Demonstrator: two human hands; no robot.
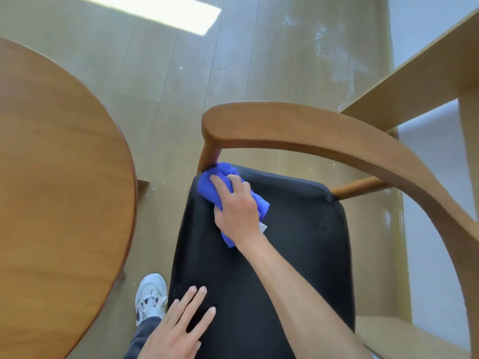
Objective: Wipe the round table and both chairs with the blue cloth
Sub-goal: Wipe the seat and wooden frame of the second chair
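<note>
A chair with a black seat (298, 242) and a curved wooden armrest (324, 130) fills the middle. My right hand (238, 208) presses the bunched blue cloth (207, 185) onto the seat's far left corner, by the armrest's post. The fingers curl over the cloth. My left hand (178, 325) lies flat on the near left part of the seat, fingers straight and spread. The round wooden table (51, 190) takes up the left side.
A light wooden shelf frame (414, 81) stands at the right, close to the chair's armrest. My white shoe (150, 294) is on the wood floor between table and chair. White scuff marks show on the floor at the back.
</note>
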